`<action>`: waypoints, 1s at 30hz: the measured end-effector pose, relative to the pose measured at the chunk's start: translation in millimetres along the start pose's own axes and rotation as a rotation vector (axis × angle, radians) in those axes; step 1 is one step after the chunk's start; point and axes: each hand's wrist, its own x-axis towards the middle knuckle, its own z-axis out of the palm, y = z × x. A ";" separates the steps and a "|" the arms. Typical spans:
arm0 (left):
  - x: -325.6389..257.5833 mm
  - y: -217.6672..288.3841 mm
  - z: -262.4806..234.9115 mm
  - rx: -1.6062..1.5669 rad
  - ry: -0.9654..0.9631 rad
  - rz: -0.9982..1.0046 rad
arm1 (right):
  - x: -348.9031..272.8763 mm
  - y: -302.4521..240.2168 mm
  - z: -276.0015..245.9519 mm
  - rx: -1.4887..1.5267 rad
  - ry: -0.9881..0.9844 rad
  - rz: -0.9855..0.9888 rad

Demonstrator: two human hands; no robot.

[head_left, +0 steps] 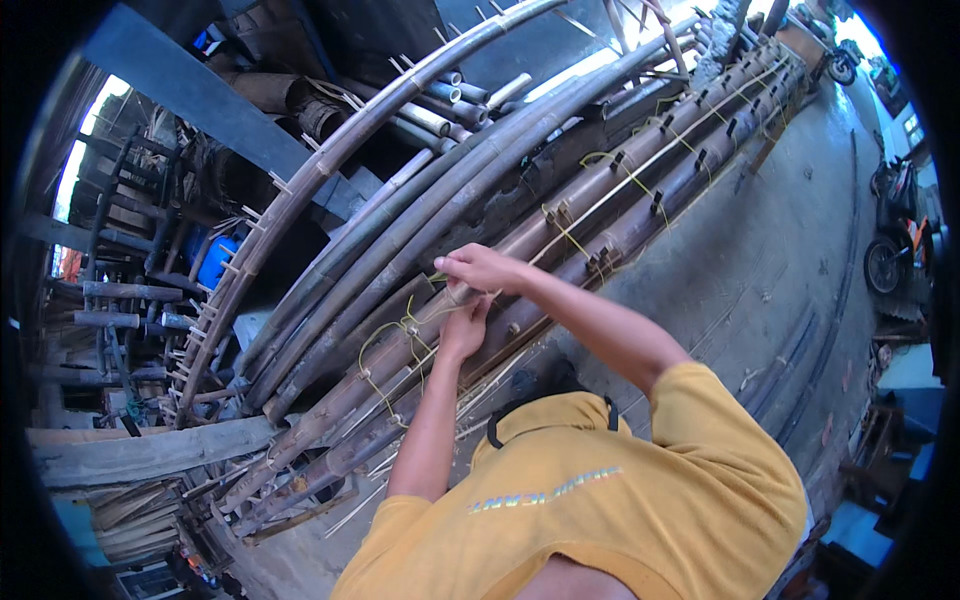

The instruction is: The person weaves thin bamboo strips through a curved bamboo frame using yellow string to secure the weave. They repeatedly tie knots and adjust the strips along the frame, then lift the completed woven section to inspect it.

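Two long brown bamboo poles (520, 240) lie side by side, running from lower left to upper right, with short pegs standing out of them. Yellow-green lashing strips (565, 232) loop around the poles at intervals. My right hand (485, 268) is over the nearer stretch of the poles, fingers closed, with a bit of yellow strip showing beside its fingertips. Just below it, my left hand (464, 328) is closed against the same pole, with thin strip beside its fingers. Exactly what lies between the fingers of each hand is partly hidden.
Beyond the poles lie several curved bamboo poles (400, 235) and a pegged, bent bamboo arch (270, 220). Cut bamboo ends (430, 120) are stacked behind. A blue container (217, 262) stands at left. Grey concrete floor (720, 270) stretches right, toward a parked motorcycle (890, 235).
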 end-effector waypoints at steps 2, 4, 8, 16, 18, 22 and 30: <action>-4.9 6.3 -4.8 0.038 0.011 -0.050 | -44.6 -33.1 -18.8 0.321 -0.239 -0.047; -3.8 8.6 -9.6 -0.031 -0.077 -0.246 | -114.1 -57.8 -30.9 0.161 -0.403 -0.240; -4.0 33.3 -5.6 0.016 0.059 -0.205 | -166.8 37.0 29.7 -0.115 -0.225 -0.388; 117.7 0.6 -27.3 -0.054 0.565 0.155 | -180.1 42.3 34.3 -0.291 -0.191 -0.395; 124.1 -31.6 -11.1 0.128 0.382 0.058 | -178.6 37.1 39.3 -0.307 -0.144 -0.369; 110.3 -61.0 -62.6 0.104 0.141 -0.031 | -182.8 23.8 57.4 -0.358 -0.019 -0.305; -38.1 -120.1 -237.6 -0.459 -0.270 -0.328 | -212.7 31.2 134.8 -0.210 -0.052 0.020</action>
